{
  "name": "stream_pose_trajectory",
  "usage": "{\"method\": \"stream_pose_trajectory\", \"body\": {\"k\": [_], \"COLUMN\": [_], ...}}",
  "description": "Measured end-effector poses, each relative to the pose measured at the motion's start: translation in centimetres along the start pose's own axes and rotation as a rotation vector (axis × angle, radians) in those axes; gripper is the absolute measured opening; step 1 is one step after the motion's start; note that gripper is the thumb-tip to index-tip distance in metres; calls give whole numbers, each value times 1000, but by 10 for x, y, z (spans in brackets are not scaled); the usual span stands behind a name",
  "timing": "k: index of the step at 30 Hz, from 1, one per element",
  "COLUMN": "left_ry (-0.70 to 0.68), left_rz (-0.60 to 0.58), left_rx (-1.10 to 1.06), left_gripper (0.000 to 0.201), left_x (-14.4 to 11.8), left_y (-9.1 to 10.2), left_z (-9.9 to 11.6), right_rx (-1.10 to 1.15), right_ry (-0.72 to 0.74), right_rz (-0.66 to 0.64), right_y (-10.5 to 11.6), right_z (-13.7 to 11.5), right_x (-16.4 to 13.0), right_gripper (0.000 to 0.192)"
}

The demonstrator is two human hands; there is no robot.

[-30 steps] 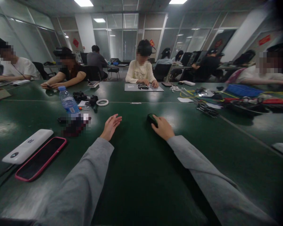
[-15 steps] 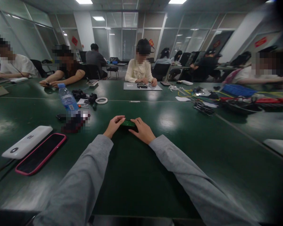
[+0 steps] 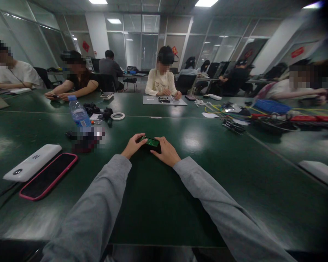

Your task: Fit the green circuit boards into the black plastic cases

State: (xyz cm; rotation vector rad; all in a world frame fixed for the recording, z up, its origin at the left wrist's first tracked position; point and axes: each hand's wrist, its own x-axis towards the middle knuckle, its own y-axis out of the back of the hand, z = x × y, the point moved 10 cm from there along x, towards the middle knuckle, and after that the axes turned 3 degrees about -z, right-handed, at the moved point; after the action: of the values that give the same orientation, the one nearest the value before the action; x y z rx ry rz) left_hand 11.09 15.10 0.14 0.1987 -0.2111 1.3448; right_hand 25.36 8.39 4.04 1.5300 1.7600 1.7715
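Observation:
Between my two hands is a small black case with a green face that looks like a circuit board (image 3: 152, 142). My left hand (image 3: 133, 145) grips its left end, with the thumb along the near edge and the fingers behind. At the right end, my right hand (image 3: 167, 151) holds it with the thumb low in front and the fingers over the top corner. The case is tilted so its green face shows toward me, just above or on the green table (image 3: 153, 203); I cannot tell which. Its underside is hidden.
To the left lie a white power bank (image 3: 32, 162), a phone in a pink case (image 3: 48, 176) and a water bottle (image 3: 79, 112). A tape roll (image 3: 117, 116) sits farther back. Cables, a blue tray (image 3: 272, 106) and tools crowd the right. Several people sit around.
The case has tipped so more of its green face shows. Both hands keep their hold, and the fingers have shifted slightly.

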Motion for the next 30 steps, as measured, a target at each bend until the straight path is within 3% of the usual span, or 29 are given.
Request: {"method": "stream_pose_trajectory", "body": {"k": [5,14,22,30], "left_ry": [2,-6,-1,19], "left_rz": [72,1,30,64], "left_rx": [45,87,185,138], "left_gripper": [47,55,44,35], "left_x": [0,-4,-4,-10], "left_y": [7,-1,-2,1], "left_z": [-5,1,5,12], "right_rx": [17,15,11,-44], "right_ry": [21,12,31,30], "right_rz": [-54,-75,44,40], "right_y": [-4,-5,14,13], "right_z": [-5,-3,-10,-11], "right_x": [0,-2,-1,-1], "right_gripper": [56,49,51,40]}}
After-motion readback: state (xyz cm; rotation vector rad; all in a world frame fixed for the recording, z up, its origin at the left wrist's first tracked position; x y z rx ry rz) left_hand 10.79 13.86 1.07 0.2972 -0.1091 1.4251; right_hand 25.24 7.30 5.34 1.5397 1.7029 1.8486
